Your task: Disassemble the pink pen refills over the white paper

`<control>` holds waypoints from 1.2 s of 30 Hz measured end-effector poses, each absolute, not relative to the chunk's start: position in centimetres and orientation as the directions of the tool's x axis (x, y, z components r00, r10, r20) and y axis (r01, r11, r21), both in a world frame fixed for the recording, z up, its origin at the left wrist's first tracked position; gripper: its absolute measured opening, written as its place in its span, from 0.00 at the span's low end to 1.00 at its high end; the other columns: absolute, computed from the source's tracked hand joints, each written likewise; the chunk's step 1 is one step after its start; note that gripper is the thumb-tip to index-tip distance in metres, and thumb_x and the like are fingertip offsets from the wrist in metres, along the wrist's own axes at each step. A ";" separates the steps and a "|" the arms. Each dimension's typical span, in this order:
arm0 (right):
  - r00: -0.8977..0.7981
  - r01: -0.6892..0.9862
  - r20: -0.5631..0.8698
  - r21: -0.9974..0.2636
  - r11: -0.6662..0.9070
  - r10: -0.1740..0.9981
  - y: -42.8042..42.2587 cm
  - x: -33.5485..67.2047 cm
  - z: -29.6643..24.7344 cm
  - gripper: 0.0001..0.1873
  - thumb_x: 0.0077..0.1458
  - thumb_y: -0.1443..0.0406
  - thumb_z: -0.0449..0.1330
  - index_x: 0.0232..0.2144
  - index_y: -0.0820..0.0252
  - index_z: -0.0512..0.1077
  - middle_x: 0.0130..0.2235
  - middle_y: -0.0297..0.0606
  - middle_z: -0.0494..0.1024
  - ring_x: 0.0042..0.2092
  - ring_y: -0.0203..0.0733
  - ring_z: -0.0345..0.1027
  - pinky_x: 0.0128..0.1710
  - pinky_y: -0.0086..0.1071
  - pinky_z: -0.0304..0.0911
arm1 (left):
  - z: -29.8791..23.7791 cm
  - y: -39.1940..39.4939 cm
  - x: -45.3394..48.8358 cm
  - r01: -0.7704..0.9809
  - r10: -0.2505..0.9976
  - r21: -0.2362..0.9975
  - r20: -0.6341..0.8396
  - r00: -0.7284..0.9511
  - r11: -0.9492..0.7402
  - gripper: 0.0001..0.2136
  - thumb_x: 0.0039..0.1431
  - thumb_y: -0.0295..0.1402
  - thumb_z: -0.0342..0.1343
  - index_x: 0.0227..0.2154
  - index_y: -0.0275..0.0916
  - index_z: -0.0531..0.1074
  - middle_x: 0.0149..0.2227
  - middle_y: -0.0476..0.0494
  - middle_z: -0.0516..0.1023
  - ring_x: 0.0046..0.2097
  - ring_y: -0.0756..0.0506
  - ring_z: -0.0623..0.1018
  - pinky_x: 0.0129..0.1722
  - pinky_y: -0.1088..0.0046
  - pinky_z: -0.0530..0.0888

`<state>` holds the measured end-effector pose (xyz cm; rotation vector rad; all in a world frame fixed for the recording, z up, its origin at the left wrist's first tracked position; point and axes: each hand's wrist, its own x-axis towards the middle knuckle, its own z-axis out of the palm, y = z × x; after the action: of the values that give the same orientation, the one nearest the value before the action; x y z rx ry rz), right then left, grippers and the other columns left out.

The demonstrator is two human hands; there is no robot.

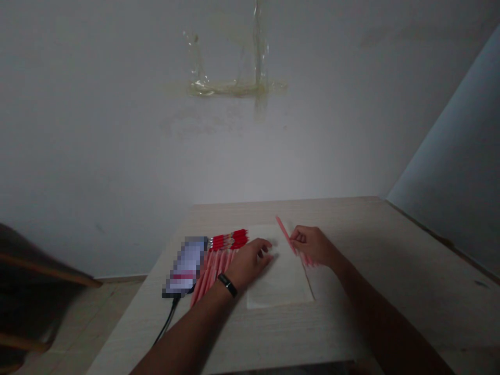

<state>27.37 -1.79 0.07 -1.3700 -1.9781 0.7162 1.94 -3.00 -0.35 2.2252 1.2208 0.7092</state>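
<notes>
My right hand (312, 244) pinches a long, thin pink pen-like stick (284, 229), which slants up and to the left over the right edge of a pale sheet (279, 286). Under that hand, more pink sticks (309, 260) lie partly hidden. My left hand (252, 260) hovers over or rests on the sheet's left side, thumb and fingers apart and curved, with nothing between them. Beside it is a row of pink sticks (209, 276), partly covered by the hand and wrist. Just above them lies a bundle of red pen-like pieces (230, 240) with silvery ends.
A phone (186, 265) with a blurred screen lies at the table's left, a black cable (167, 320) running from its lower end. The light wooden table (344, 213) meets a wall (332, 130) bearing yellowed tape. Dark furniture (31, 291) stands on the floor at left.
</notes>
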 end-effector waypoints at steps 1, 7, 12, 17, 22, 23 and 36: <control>-0.214 0.659 0.199 -0.693 0.291 0.956 -1.3 28.4 0.1 0.08 0.58 0.62 0.58 0.31 0.60 0.74 0.25 0.33 0.77 0.25 0.35 0.68 0.26 0.25 0.57 | -0.5 -3.0 1.9 0.618 0.864 0.627 0.196 0.464 -0.475 0.11 0.60 0.34 0.59 0.45 0.39 0.74 0.41 0.43 0.79 0.38 0.46 0.77 0.37 0.71 0.71; -0.043 0.916 0.130 -0.391 0.092 0.991 0.6 33.8 0.3 0.06 0.52 0.68 0.59 0.25 0.62 0.74 0.29 0.38 0.79 0.31 0.36 0.69 0.31 0.26 0.56 | -0.8 -2.9 1.8 0.632 0.848 0.592 0.186 0.497 -0.500 0.09 0.60 0.33 0.58 0.43 0.39 0.74 0.42 0.42 0.78 0.41 0.46 0.77 0.40 0.70 0.72; -0.011 0.957 -0.067 -0.289 -0.009 0.998 0.6 35.7 0.1 0.06 0.47 0.71 0.59 0.23 0.63 0.76 0.29 0.40 0.80 0.30 0.36 0.70 0.29 0.26 0.55 | -0.8 -2.9 1.7 0.635 0.842 0.584 0.173 0.510 -0.505 0.09 0.60 0.33 0.57 0.43 0.40 0.74 0.42 0.42 0.78 0.40 0.46 0.77 0.40 0.70 0.72; -0.061 0.949 -0.188 -0.316 -0.002 0.980 0.0 35.7 0.4 0.06 0.44 0.73 0.59 0.21 0.64 0.76 0.25 0.41 0.80 0.28 0.36 0.71 0.28 0.25 0.57 | -0.9 -2.8 1.7 0.630 0.837 0.583 0.177 0.517 -0.512 0.09 0.60 0.32 0.57 0.43 0.40 0.74 0.42 0.42 0.78 0.40 0.46 0.77 0.40 0.70 0.72; -0.066 0.937 -0.283 -0.348 -0.039 0.957 -0.4 35.4 0.5 0.08 0.43 0.75 0.58 0.21 0.66 0.77 0.23 0.42 0.79 0.25 0.38 0.72 0.27 0.26 0.60 | -0.7 -2.9 1.7 0.624 0.833 0.585 0.180 0.524 -0.518 0.09 0.60 0.33 0.57 0.42 0.39 0.75 0.42 0.42 0.77 0.39 0.45 0.76 0.39 0.69 0.72; -0.059 0.937 -0.295 -0.347 -0.049 0.954 -0.4 35.4 0.5 0.08 0.43 0.75 0.57 0.21 0.66 0.77 0.23 0.42 0.79 0.25 0.38 0.72 0.26 0.26 0.60 | -0.7 -2.9 1.7 0.622 0.833 0.587 0.182 0.522 -0.518 0.08 0.60 0.32 0.58 0.42 0.39 0.75 0.42 0.42 0.77 0.39 0.45 0.76 0.39 0.70 0.72; 0.016 0.964 -0.189 -0.258 -0.066 0.982 0.0 35.2 -0.2 0.06 0.47 0.73 0.61 0.29 0.66 0.78 0.25 0.44 0.80 0.27 0.40 0.75 0.28 0.27 0.61 | -0.6 -2.9 1.7 0.620 0.830 0.589 0.171 0.531 -0.518 0.09 0.59 0.30 0.57 0.42 0.40 0.75 0.42 0.42 0.77 0.39 0.46 0.76 0.39 0.70 0.72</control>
<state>35.16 0.00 -0.23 -2.1991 -2.1080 0.4925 1.74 -2.94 -0.64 2.3104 1.1800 0.6089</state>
